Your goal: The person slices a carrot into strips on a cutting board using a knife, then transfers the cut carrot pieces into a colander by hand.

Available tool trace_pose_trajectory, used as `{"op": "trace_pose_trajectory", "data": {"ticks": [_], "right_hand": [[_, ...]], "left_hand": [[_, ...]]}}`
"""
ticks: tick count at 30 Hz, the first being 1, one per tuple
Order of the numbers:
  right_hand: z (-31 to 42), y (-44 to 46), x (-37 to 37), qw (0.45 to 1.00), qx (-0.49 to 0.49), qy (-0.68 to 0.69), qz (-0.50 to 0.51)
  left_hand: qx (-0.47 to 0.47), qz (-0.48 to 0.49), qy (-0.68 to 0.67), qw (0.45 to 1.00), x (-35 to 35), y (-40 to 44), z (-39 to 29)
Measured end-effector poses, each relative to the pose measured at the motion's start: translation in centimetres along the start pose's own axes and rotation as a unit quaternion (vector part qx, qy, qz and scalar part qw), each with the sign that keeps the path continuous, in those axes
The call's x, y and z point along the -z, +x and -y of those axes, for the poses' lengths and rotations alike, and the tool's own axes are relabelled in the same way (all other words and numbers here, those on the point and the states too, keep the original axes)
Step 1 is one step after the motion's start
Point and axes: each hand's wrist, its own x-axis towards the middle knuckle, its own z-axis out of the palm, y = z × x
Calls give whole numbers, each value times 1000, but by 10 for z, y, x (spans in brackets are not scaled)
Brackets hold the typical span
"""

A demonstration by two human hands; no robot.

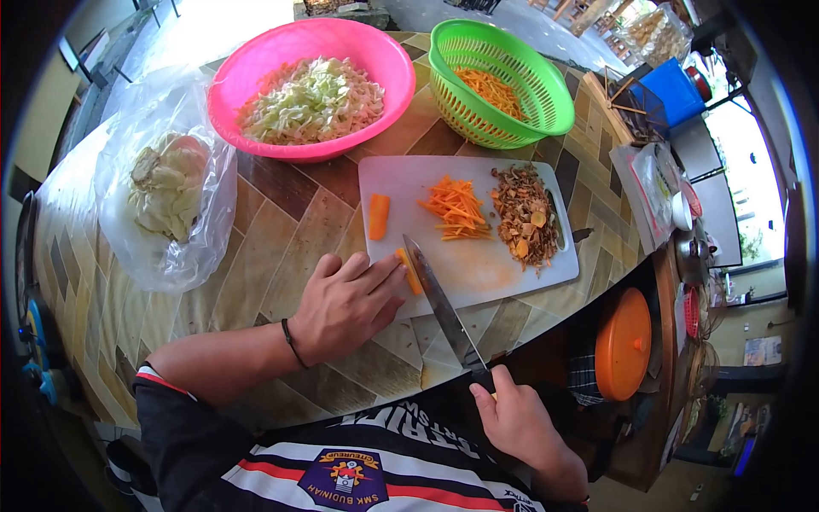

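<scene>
My left hand (350, 303) presses its fingertips on a carrot piece (409, 271) at the near left part of the white cutting board (384, 175). My right hand (518, 418) is wrapped round the black handle of a knife (445, 309), whose blade lies just right of that carrot piece. Another carrot chunk (379, 217) rests at the board's left edge. Thin carrot strips (456, 207) are heaped mid-board, with a pile of brown and orange scraps (525, 218) to their right.
Behind the board stand a pink bowl (397, 81) of shredded vegetables and a green basket (546, 102) with carrot strips. A clear plastic bag (171, 256) holding cabbage (165, 189) lies at left. An orange lid (623, 344) is below the table's right edge.
</scene>
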Motion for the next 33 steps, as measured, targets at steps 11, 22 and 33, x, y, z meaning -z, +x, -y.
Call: {"op": "trace_pose_trajectory", "data": {"ticks": [11,22,33], "right_hand": [[-3,-10,-2,1000,3,-26,7],[7,-8,3,996,-41,-27,73],[10,7,-9,998,0,-56,39]], "left_hand": [[-1,14,6,1000,2,1,0],[0,25,11,1000,4,2,-1],[-2,19,51,999,6,3,-5]]}}
